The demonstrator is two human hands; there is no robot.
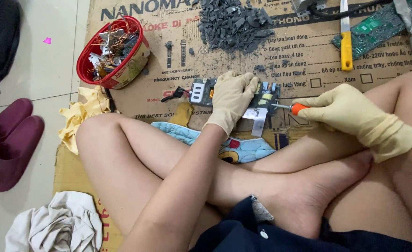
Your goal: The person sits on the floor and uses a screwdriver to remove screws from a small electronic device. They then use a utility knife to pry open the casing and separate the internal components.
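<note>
My left hand (231, 95), in a cream rubber glove, presses down on a small circuit board (201, 92) that lies on the flattened cardboard (178, 74). The hand hides the board's middle; a white block shows at its left end and green and yellow parts (267, 94) at its right. My right hand (343, 112), also gloved, grips a screwdriver with an orange handle (298, 108). Its metal tip points left and touches the board's right end. A white strip hangs from the board's near edge.
A red bowl (85, 57) of copper wire and metal scraps stands far left. A heap of dark grey plastic chips (234, 21), a yellow-handled knife (346, 44) and a green circuit board (373, 28) lie beyond. My crossed bare legs fill the foreground; cloths and maroon slippers (7, 140) lie left.
</note>
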